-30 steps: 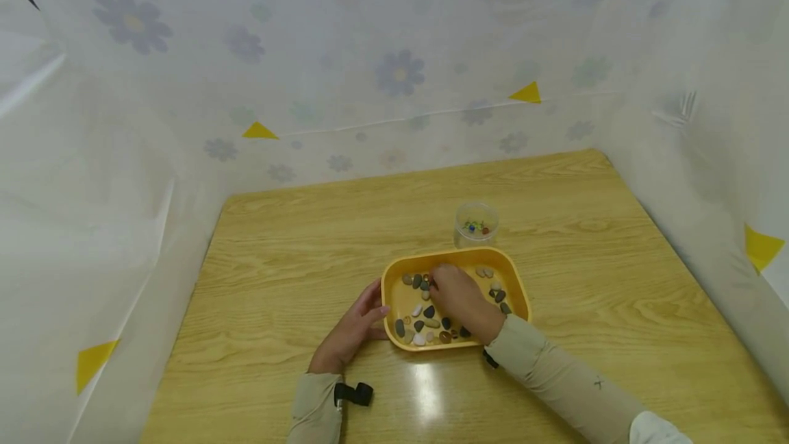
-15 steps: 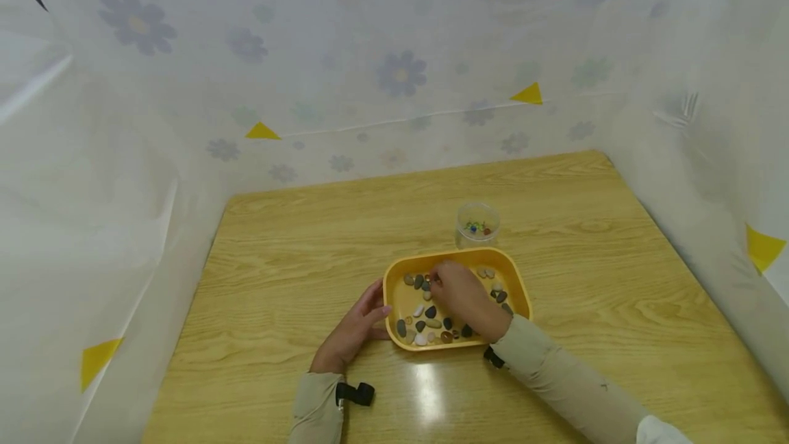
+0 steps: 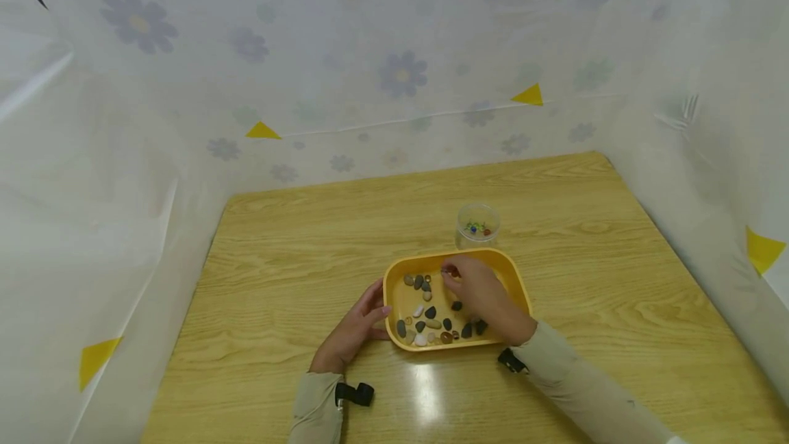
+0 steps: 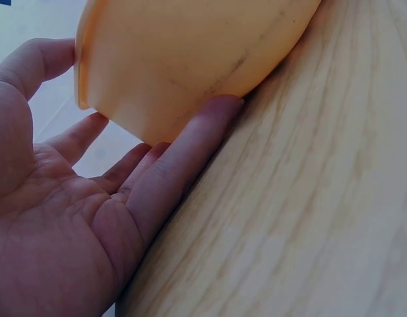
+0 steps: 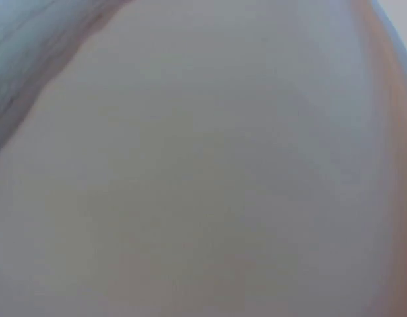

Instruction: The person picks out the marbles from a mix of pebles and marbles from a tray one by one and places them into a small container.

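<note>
My left hand holds the left end of a yellow tray. In the left wrist view its thumb lies over the rim and its fingers touch the outer wall of the tray. Over the back part of the tray, my right hand has curled fingers, with a small reddish-brown piece at the fingertips; its kind is too small to tell. Pebbles lie scattered inside, among them a dark pebble and a white pebble. A shiny amber piece sits near the back left. The right wrist view is blurred.
A clear round container with several small coloured pieces stands just behind the tray. The wooden table is bordered by pale flower-patterned sheeting at the back and sides.
My right hand has moved right from the amber piece near the tray's back left, uncovering it, and the reddish-brown piece now shows at its fingertips. My left hand stays at the tray.
</note>
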### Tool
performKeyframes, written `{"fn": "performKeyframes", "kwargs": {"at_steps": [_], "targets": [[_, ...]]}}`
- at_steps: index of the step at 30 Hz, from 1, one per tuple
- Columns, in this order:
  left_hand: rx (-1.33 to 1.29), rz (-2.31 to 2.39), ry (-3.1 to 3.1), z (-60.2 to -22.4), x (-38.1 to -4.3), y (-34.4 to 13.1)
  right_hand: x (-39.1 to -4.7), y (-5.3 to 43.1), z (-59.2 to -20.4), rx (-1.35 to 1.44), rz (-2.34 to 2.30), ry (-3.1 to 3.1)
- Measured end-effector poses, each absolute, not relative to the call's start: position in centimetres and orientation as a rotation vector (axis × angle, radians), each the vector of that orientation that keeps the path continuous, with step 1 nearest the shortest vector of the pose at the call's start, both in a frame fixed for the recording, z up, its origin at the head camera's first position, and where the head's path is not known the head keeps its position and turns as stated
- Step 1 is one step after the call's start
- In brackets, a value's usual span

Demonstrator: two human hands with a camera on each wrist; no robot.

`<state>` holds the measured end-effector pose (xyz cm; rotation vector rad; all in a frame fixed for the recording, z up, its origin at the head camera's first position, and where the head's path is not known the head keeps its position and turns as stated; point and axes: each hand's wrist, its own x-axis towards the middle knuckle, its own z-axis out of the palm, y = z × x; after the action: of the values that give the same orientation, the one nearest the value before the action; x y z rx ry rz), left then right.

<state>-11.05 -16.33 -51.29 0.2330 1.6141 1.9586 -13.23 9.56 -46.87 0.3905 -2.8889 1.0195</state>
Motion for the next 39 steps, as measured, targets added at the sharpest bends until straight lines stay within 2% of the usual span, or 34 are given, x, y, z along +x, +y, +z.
{"fn": "performKeyframes", "kwargs": {"at_steps": [9, 22, 39], "targets": [[0.218, 1.983, 1.619, -53.1, -11.3, -16.4, -13.4, 12.3, -45.9, 0.371, 1.06, -2.862], [0.232, 1.991, 1.651, -53.3, -11.3, -16.4, -14.7, 16.5, -43.9, 0.32, 0.985, -2.83], [0.207, 1.976, 1.659, -52.7, -11.0, -16.3, -16.9, 17.5, -44.1, 0.422, 0.913, -2.8]]}}
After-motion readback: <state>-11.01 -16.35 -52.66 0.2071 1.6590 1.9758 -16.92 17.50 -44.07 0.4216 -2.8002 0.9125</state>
